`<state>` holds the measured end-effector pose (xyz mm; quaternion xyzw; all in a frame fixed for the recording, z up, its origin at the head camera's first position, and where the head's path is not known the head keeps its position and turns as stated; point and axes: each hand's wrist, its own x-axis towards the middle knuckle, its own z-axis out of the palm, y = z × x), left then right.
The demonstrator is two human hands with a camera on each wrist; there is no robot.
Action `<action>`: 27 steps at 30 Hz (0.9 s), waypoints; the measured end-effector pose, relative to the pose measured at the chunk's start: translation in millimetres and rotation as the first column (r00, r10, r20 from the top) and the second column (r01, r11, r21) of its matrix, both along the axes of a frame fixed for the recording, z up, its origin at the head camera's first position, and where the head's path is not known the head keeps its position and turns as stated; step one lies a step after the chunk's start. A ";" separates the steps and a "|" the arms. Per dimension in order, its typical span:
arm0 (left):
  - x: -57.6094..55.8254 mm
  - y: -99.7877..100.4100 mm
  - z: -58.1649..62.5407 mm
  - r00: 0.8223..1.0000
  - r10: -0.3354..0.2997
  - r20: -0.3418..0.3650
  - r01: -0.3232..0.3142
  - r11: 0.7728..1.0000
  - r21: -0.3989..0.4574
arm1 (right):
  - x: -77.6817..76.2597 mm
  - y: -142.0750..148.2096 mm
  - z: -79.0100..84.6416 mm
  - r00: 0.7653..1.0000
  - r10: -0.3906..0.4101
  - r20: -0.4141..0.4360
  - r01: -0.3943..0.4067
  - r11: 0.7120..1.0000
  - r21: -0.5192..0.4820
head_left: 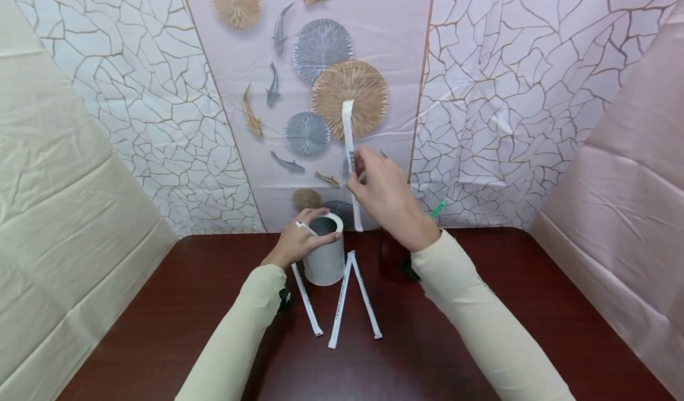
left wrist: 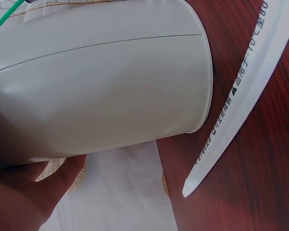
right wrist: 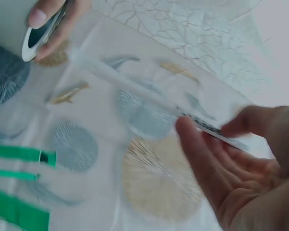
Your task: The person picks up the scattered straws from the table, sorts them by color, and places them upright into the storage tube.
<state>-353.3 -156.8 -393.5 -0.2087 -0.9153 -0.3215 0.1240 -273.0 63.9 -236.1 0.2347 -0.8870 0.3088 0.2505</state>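
My left hand grips a grey, open-topped cylindrical canister by its white rim, thumb at the near side and fingers at the far side. A short white strip shows over that hand at the canister's mouth. Raised above the table to the right, my right hand pinches a white paper-wrapped straw near its middle between thumb and fingers. The straw stands nearly upright in the head view. Three similar wrapped straws lie on the table by the canister; dark print runs along one straw in the left wrist view.
Green straws show at the left of the right wrist view; one green tip rises behind my right forearm. A dark container stands partly hidden there. The brown table ends at a patterned cloth backdrop.
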 end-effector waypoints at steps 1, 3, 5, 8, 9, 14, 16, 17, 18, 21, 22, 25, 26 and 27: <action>-0.1 -0.4 -0.3 1.000 0.001 0.000 -0.001 1.000 -0.001 | -5.8 -4.7 0.6 1.000 0.018 -0.023 -0.018 0.999 -0.027; -0.2 -1.2 -1.1 1.000 0.006 -0.001 -0.006 1.000 -0.001 | -17.9 -15.0 -3.0 0.997 0.047 -0.058 -0.050 0.997 -0.060; 0.2 -2.1 -2.5 1.000 0.016 0.001 -0.016 1.000 -0.002 | -29.5 -25.8 -12.8 0.996 0.068 -0.064 -0.073 0.994 -0.079; 0.8 -2.1 -5.5 1.000 0.023 0.020 -0.023 1.000 -0.001 | -45.2 -38.9 -35.2 0.997 0.077 -0.024 -0.079 0.994 -0.080; 0.9 -1.7 -6.9 0.999 0.025 0.027 -0.025 1.000 -0.002 | -49.9 -41.6 -43.9 0.997 0.076 0.002 -0.076 0.994 -0.077; 0.8 -0.1 -10.8 0.999 0.019 0.035 -0.018 1.000 -0.002 | -67.8 -47.1 -84.3 0.990 0.043 0.136 -0.039 0.999 -0.038; 0.2 -0.4 -10.0 1.000 0.012 0.019 -0.012 1.000 0.016 | -72.3 -48.4 -95.1 0.985 0.020 0.173 -0.019 1.000 -0.011; -0.3 -0.7 -9.5 1.000 0.009 0.011 -0.010 1.000 0.029 | -73.7 -49.2 -99.0 0.983 0.011 0.184 -0.011 1.000 -0.001; -0.8 -0.9 -9.0 1.000 0.006 0.005 -0.006 0.999 0.042 | -75.0 -49.9 -102.0 0.981 0.002 0.192 -0.004 1.000 0.010; -2.0 -0.5 -6.8 1.000 -0.003 0.012 0.002 0.997 0.079 | -78.8 -50.1 -107.0 0.981 -0.005 0.195 -0.007 0.998 0.060; -1.9 -0.3 -6.0 1.000 -0.005 0.019 0.003 0.996 0.085 | -79.4 -49.7 -107.6 0.980 -0.010 0.198 -0.005 0.997 0.077; -2.0 0.2 -4.5 1.000 -0.011 0.027 0.008 0.997 0.082 | -79.7 -47.2 -106.6 0.979 -0.028 0.204 0.003 0.992 0.124; -1.5 0.5 -3.9 1.000 -0.013 0.028 0.010 0.997 0.080 | -78.6 -45.7 -104.9 0.978 -0.031 0.208 0.003 0.992 0.129; -1.1 0.8 -3.4 0.999 -0.011 0.030 0.009 0.997 0.079 | -76.6 -43.7 -102.5 0.977 -0.030 0.213 0.003 0.992 0.126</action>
